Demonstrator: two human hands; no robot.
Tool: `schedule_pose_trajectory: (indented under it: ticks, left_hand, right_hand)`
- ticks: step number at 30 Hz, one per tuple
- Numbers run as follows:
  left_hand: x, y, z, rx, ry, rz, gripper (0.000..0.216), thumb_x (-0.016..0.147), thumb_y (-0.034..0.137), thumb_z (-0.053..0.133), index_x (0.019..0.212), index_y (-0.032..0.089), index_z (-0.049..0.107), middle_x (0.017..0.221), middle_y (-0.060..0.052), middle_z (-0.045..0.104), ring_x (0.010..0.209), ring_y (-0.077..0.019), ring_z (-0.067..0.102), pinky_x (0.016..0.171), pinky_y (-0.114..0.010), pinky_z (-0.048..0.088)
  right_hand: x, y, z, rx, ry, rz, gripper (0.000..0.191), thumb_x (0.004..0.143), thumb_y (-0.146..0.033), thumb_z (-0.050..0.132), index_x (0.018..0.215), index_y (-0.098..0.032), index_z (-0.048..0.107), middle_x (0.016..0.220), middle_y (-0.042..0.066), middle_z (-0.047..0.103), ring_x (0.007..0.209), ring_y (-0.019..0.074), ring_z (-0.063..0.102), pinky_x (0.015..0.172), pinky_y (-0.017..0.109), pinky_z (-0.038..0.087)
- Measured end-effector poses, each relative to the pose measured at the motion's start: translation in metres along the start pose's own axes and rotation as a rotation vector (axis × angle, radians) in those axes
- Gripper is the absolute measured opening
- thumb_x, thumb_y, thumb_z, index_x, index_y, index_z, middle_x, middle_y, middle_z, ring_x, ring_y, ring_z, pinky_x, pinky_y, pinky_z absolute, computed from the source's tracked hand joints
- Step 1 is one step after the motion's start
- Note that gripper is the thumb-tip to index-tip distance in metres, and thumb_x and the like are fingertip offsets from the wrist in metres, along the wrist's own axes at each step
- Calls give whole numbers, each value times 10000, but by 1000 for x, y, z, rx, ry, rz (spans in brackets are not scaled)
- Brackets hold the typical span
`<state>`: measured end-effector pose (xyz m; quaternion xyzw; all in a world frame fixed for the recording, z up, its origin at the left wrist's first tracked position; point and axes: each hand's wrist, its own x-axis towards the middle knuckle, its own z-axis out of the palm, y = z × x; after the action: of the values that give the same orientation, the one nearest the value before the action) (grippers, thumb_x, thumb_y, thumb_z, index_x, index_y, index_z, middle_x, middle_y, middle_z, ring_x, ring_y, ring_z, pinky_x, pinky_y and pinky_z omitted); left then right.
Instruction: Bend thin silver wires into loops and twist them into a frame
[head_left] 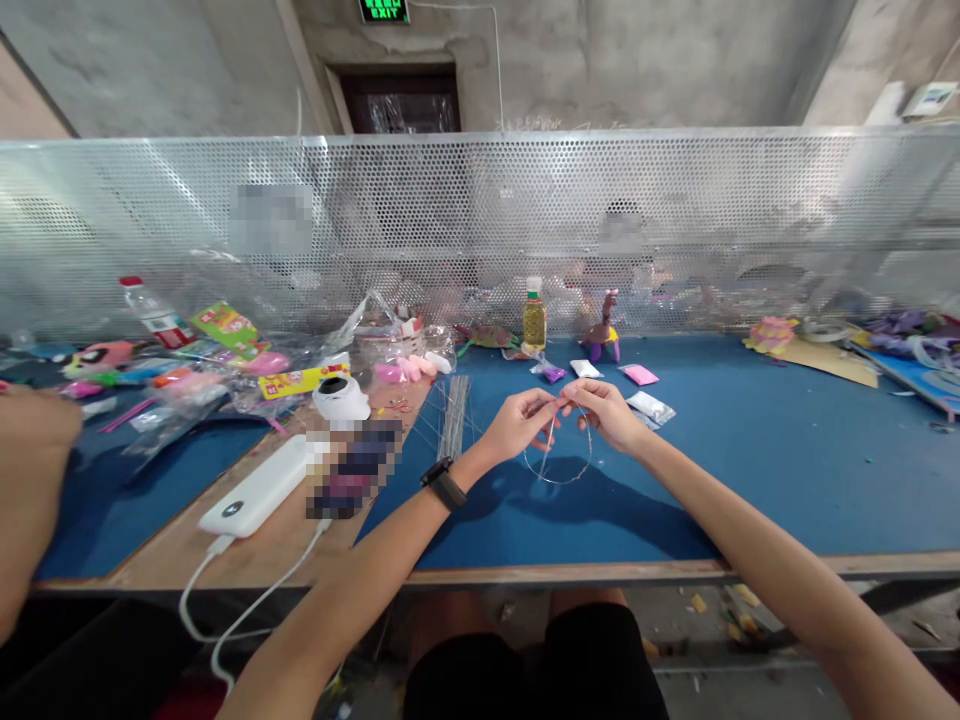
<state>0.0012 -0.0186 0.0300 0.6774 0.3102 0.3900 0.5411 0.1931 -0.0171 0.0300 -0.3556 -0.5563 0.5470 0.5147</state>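
That wire ring (559,483) looks thin and light. I think it bends easily and could spring back, so the top seems a good place to pinch. I see the left hand (523,418) and right hand (602,412) both pinching it there, the ring hanging just below their grip. More wires (454,415) lie left of the grip.

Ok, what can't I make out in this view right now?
Head view: top of the wire loop, hidden by the left hand and right hand.
Head view: phone screen, blurred by pixelation.
Head view: other person's arm, cut off by the left edge.
Head view: things behind the perforated panel, obscured by its mesh.
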Motion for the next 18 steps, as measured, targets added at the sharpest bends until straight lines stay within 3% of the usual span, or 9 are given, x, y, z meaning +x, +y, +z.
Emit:
schedule_pose_trajectory:
  ticks: [4, 8, 12, 14, 18]
  left_hand:
    - [0, 1, -1, 50, 22, 78, 520, 836, 654, 689, 921, 143, 648, 576, 55, 497, 468, -89, 503, 414, -215, 521]
    - [1, -2, -2, 2, 26, 56, 510, 822, 633, 717, 955, 148, 636, 694, 21, 582, 575, -125, 607, 491, -256, 584]
    - [3, -6, -4, -83, 63, 30, 492, 846, 624, 698, 1001, 168, 596, 783, 4, 642, 657, -149, 687, 603, -294, 629]
    - [4, -6, -6, -110, 101, 32, 483, 860, 619, 686, 1022, 179, 570, 817, -10, 677, 705, -164, 717, 647, -303, 635]
    - [5, -2, -8, -126, 166, 50, 457, 878, 593, 684, 1034, 193, 524, 890, -46, 733, 833, -193, 750, 766, -334, 633]
  right_hand:
    - [0, -1, 1, -18, -22, -8, 344, 725, -498, 849, 841, -194, 738, 645, 1, 672, 579, 125, 614, 451, 203, 434]
    - [-2, -1, 3, -124, -40, -102, 361, 741, -495, 836, 902, -192, 725, 619, -14, 655, 509, 120, 583, 436, 225, 428]
    - [-4, 2, 3, -255, -18, -223, 422, 791, -514, 794, 1055, -197, 704, 798, 24, 728, 488, 114, 589, 446, 250, 463]
    - [-5, 3, 2, -353, 16, -271, 402, 822, -526, 766, 1050, -199, 706, 859, 45, 746, 498, 120, 605, 475, 266, 492]
    - [-4, 4, -2, -582, 51, -366, 357, 917, -548, 661, 955, -202, 738, 733, 39, 728, 555, 167, 645, 536, 285, 510]
